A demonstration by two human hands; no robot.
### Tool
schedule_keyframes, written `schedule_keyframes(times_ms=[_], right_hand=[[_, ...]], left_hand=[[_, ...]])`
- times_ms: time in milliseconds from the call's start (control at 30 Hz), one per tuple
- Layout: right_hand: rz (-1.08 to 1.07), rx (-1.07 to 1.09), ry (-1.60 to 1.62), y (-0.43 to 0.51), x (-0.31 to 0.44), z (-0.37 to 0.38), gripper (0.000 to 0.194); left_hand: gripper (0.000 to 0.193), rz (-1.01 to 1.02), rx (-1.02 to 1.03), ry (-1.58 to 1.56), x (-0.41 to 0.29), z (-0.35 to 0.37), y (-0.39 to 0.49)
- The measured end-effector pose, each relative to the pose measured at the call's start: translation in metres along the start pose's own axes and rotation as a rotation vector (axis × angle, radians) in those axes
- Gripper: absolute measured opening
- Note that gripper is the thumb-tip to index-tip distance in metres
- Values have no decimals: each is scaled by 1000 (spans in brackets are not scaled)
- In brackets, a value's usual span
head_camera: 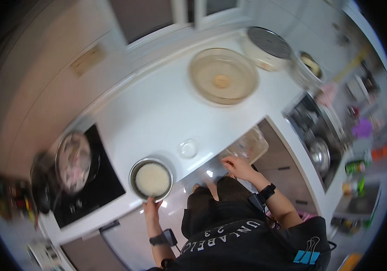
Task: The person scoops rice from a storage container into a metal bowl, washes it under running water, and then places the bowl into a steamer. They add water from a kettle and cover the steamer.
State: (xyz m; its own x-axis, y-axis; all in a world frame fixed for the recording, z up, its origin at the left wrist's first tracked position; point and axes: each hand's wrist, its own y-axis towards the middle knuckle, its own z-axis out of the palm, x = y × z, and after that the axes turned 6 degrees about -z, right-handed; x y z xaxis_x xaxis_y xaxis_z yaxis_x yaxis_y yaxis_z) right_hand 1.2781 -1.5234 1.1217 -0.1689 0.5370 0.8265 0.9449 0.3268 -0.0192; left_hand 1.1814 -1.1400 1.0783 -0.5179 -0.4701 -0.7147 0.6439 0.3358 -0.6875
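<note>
My left hand grips the near rim of a round metal pot, its thumb over the edge. White rice lies inside the pot. The pot overlaps the front edge of the white countertop; I cannot tell whether it rests there or is lifted. To its right on the counter stands a small clear glass vessel. My right hand hovers beyond the counter's front edge, fingers loosely curled and nothing visible in them. Below it is a translucent plastic bin with a bag liner.
A large amber glass bowl sits farther back, beside a white rounded appliance with a grey lid. At left, a foil-like covered pan stands on the black cooktop. A metal sink is at right. Cabinet drawers are below.
</note>
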Motion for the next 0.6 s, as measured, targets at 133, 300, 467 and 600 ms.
schedule_keyframes(times_ms=[133, 300, 467, 600], right_hand=[[146, -168, -57, -49, -39, -55, 24], [259, -474, -50, -135, -89, -123, 23], [506, -807, -76, -283, -153, -206, 24], [749, -992, 74, -414, -225, -268, 23]], left_hand=[[49, -21, 122, 188, -32, 52, -18], [48, 39, 433, 452, -29, 175, -52], [41, -6, 620, 576, 47, 334, -96], [38, -62, 774, 627, 140, 455, -146]])
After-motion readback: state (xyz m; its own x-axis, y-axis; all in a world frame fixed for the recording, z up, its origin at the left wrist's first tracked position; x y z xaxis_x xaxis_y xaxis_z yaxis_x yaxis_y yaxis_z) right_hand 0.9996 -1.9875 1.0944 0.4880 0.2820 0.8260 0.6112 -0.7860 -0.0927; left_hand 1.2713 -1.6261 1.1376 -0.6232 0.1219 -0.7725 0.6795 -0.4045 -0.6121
